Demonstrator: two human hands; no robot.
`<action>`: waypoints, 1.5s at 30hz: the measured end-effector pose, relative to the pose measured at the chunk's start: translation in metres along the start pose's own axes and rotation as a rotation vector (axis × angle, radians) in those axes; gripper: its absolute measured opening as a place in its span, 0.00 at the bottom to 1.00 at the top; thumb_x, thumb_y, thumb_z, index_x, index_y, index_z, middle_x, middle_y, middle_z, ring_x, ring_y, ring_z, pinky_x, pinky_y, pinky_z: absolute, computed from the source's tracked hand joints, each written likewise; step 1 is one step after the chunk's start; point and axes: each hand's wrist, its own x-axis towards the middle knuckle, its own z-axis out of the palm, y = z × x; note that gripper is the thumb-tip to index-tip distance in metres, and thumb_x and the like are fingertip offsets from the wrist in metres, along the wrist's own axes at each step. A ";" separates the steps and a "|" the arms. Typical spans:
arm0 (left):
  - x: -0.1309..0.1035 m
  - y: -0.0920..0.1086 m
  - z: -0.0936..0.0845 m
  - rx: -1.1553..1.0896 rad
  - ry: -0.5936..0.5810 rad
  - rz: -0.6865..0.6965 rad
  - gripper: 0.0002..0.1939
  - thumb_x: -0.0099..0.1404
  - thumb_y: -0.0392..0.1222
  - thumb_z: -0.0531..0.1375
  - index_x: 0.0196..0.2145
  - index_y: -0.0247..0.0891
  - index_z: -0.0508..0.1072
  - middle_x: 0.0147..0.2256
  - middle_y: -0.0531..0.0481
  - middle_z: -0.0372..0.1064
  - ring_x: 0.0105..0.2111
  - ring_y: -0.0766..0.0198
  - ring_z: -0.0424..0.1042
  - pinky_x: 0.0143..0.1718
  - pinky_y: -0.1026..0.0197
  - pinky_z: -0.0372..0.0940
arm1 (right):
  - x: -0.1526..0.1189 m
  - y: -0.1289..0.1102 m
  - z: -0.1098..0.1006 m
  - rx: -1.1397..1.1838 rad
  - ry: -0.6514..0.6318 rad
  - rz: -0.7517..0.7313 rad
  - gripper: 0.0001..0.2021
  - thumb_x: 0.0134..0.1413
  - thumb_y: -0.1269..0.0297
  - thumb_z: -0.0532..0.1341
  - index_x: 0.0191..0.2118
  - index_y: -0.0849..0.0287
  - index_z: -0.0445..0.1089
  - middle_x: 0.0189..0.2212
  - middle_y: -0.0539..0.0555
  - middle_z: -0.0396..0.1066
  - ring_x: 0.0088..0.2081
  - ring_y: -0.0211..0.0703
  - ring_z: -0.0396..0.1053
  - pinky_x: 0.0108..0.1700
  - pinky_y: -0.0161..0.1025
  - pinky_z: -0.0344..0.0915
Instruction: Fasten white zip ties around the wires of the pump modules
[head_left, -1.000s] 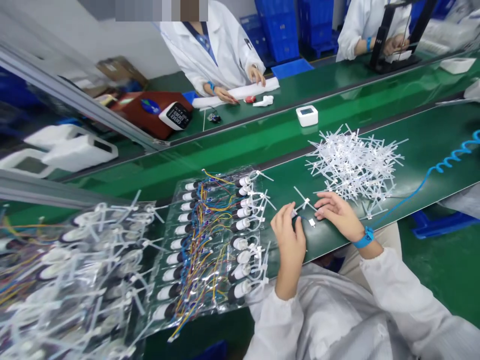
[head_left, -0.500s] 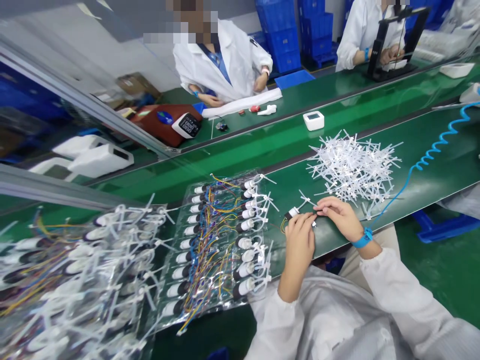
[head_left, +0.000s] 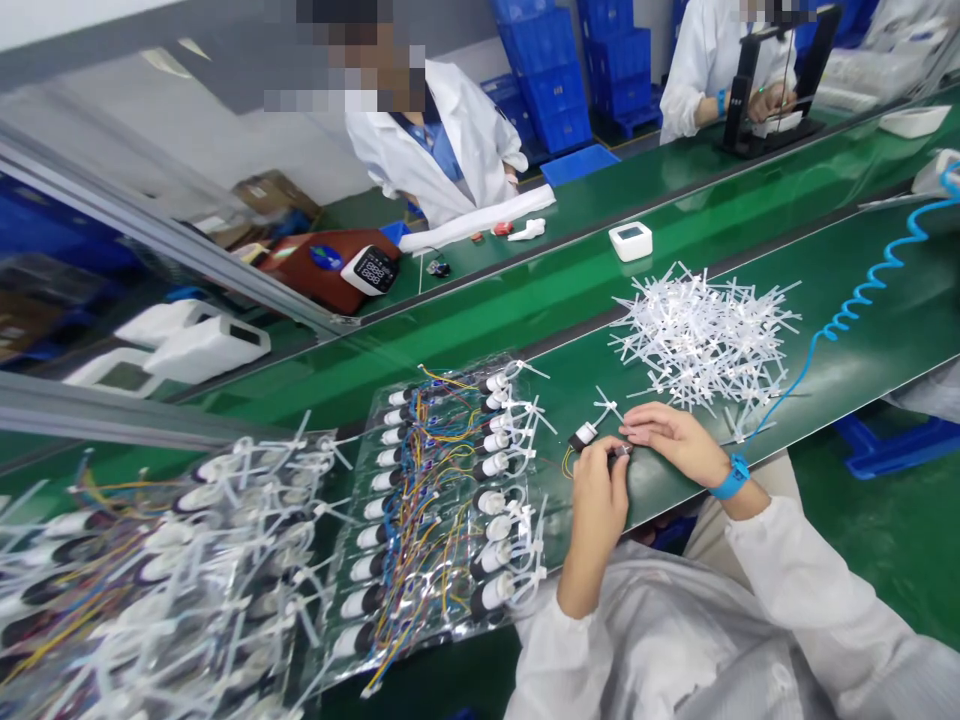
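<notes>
White-sleeved left hand point(head_left: 598, 492) is pinching the wire end of a small black-and-white motor point(head_left: 583, 436) near the front edge of the green belt point(head_left: 840, 370), fingers pressed together on it; right hand point(head_left: 670, 436), blue wrist strap point(head_left: 729, 477) on, is closing fingertips on the same piece from the right, exact grip too small to tell. Just left, a clear tray point(head_left: 442, 500) of wired motors is lying at the front edge; behind the right hand a pile of white cable ties point(head_left: 701, 335) is sitting mid-belt, and a blue coiled cord point(head_left: 870, 290) is running toward the belt's right end.
</notes>
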 end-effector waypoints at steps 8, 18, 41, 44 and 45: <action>0.003 0.004 -0.002 -0.132 0.021 -0.093 0.10 0.82 0.44 0.58 0.54 0.42 0.76 0.50 0.42 0.80 0.51 0.52 0.79 0.55 0.49 0.70 | 0.009 -0.007 -0.011 -0.069 -0.205 0.158 0.15 0.66 0.54 0.71 0.50 0.56 0.87 0.47 0.58 0.87 0.47 0.51 0.85 0.57 0.49 0.79; 0.006 0.009 -0.006 -0.194 0.091 -0.158 0.08 0.80 0.45 0.59 0.50 0.41 0.76 0.43 0.47 0.80 0.43 0.56 0.80 0.49 0.55 0.71 | 0.018 -0.007 -0.009 -0.136 -0.228 0.158 0.17 0.64 0.58 0.69 0.53 0.60 0.86 0.32 0.52 0.82 0.27 0.37 0.71 0.32 0.35 0.69; 0.008 0.012 -0.006 -0.171 0.089 -0.192 0.08 0.81 0.45 0.58 0.49 0.41 0.75 0.42 0.47 0.79 0.42 0.56 0.79 0.45 0.57 0.70 | 0.019 -0.005 0.008 0.074 -0.046 0.196 0.16 0.53 0.54 0.81 0.39 0.59 0.81 0.33 0.54 0.85 0.34 0.42 0.82 0.41 0.39 0.79; 0.008 0.012 -0.007 -0.166 0.083 -0.197 0.08 0.81 0.45 0.57 0.48 0.41 0.74 0.42 0.48 0.78 0.42 0.56 0.79 0.46 0.57 0.69 | 0.019 -0.005 0.008 0.084 -0.048 0.200 0.16 0.53 0.53 0.81 0.38 0.59 0.82 0.33 0.55 0.85 0.34 0.43 0.83 0.42 0.39 0.80; 0.008 0.013 -0.007 -0.164 0.078 -0.199 0.08 0.81 0.45 0.57 0.48 0.41 0.74 0.42 0.48 0.78 0.42 0.56 0.79 0.46 0.57 0.69 | 0.019 -0.005 0.008 0.087 -0.046 0.201 0.16 0.53 0.53 0.81 0.38 0.59 0.82 0.33 0.55 0.85 0.35 0.43 0.83 0.42 0.39 0.80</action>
